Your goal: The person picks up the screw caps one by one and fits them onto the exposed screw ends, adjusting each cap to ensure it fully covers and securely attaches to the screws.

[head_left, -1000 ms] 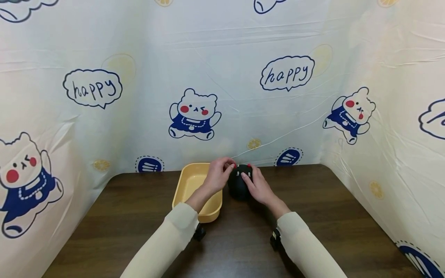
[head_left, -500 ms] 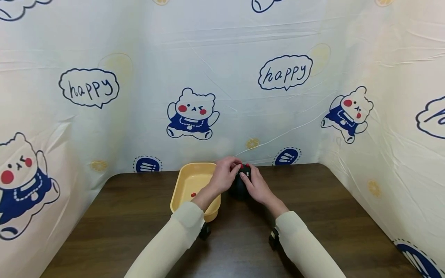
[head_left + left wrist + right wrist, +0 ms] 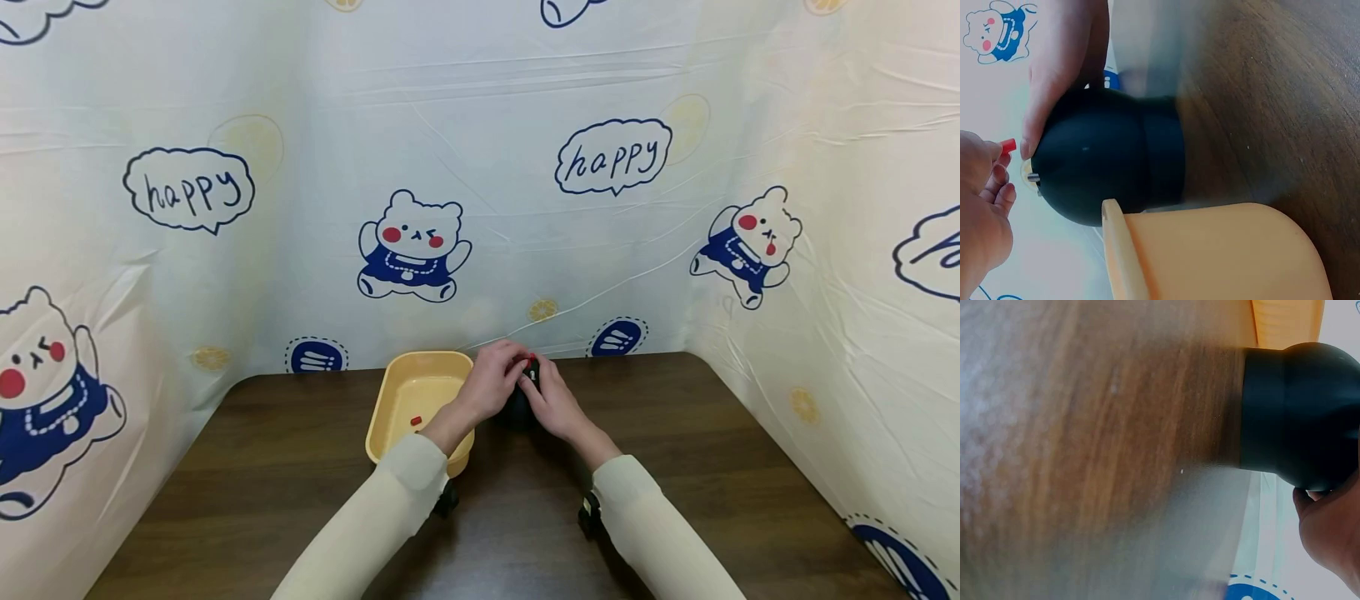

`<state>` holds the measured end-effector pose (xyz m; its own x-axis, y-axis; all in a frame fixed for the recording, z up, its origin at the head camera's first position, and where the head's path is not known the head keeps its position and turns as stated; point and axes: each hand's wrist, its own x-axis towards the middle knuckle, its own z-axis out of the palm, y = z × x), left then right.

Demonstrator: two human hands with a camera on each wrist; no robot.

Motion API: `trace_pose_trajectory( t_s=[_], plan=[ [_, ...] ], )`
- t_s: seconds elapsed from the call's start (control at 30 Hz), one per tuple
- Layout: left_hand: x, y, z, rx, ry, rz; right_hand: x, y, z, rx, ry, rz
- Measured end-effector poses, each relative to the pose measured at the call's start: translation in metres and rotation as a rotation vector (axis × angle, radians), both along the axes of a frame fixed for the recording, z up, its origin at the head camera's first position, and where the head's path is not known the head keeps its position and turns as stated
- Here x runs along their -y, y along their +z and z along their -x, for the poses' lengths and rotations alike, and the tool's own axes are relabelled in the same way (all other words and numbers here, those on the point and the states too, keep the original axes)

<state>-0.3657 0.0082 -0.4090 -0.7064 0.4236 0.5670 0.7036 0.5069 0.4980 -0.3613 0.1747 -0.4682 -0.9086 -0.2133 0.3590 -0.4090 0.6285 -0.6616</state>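
Observation:
My left hand [image 3: 491, 379] pinches a small red cylindrical piece [image 3: 1008, 146] between thumb and finger, above the black dome-shaped object [image 3: 1107, 156]. My right hand [image 3: 557, 402] grips the side of this dome near its top, with the thumb reaching over it. Short metal posts [image 3: 1034, 177] stick out of the dome's top. Its wider rounded part sits on a straight collar, upright on the table. In the left wrist view the red piece is a little apart from the posts. The head view shows the dome mostly hidden behind both hands.
A yellow tray [image 3: 377, 417] stands just left of the dome, partly under my left forearm. Another red piece [image 3: 416, 421] lies in it. The dark wooden table [image 3: 300, 483] ends at a patterned curtain [image 3: 510, 167] behind and at the sides.
My left hand has moved right, closer to the right hand and over the dome's top. A red piece in the tray has come into view beside the forearm. The right hand keeps its grip.

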Motion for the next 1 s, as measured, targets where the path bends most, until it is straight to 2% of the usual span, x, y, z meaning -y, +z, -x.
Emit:
trace_pose_trajectory(
  t_s=[0.17,0.47,1.0],
  plan=[
    [-0.0029,-0.0017,-0.0016,-0.026,-0.012,0.026,-0.0017,-0.002,0.0009,-0.015,0.013,-0.011],
    [-0.0056,-0.0033,-0.0025,-0.031,0.0,0.068,-0.0026,-0.0057,0.0032,-0.011,0.012,-0.024],
    [-0.0097,-0.004,-0.0029,0.032,0.023,0.116,-0.0026,-0.0037,0.002,0.045,0.004,-0.014]
  ],
)
